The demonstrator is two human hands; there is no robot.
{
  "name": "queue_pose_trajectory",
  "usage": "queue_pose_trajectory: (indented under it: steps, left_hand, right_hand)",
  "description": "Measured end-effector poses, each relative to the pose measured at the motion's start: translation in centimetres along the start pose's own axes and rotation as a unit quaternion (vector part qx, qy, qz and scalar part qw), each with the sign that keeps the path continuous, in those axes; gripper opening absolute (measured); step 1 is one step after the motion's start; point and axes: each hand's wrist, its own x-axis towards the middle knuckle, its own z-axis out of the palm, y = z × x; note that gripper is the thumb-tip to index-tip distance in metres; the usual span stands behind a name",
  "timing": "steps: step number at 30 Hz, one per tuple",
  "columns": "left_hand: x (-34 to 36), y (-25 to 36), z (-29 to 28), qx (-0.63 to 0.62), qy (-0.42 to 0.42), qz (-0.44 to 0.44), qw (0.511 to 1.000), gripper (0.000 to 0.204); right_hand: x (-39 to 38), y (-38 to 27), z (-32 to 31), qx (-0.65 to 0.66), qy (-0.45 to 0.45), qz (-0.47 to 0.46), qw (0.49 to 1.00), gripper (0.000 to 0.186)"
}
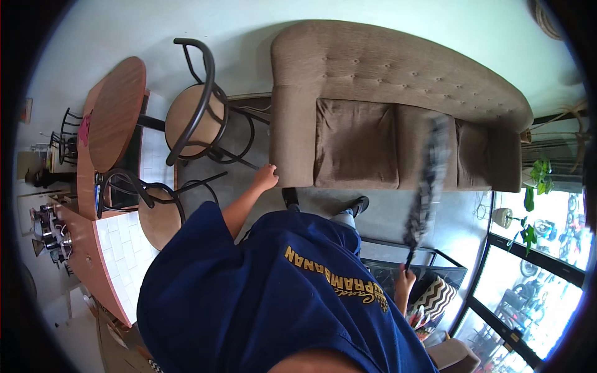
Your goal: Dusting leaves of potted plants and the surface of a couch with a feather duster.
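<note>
My right hand (405,281) grips the thin dark handle of a duster (426,180). Its long, fluffy black-and-grey head is blurred by motion and rises in front of the brown sofa (404,59), across the seat cushions. Whether it touches the fabric I cannot tell. My left hand (266,178) is beside the lower front corner of the sofa's left arm, its fingers curled and nothing visible in them. Buttons dot the sofa's backrest, and dark creased cushions (356,143) line its seat.
Left of the sofa stand a bar chair (198,121), a second chair (160,214) and a round wooden table (117,115). A white-tiled counter (118,248) is farther left. At right are a dark glass-topped table (444,273), a zigzag cushion (437,295), hanging plants (528,233) and glass doors (510,292).
</note>
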Motion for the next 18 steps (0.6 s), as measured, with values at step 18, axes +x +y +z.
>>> queue_pose_trajectory:
  steps: [18]
  left_hand:
    - [-5.1,-12.7,-5.5,-0.075,0.019,0.053,0.996,0.038]
  right_hand:
    - [3.4,-12.5,48.8,0.359,-0.380,0.350,0.778,0.035]
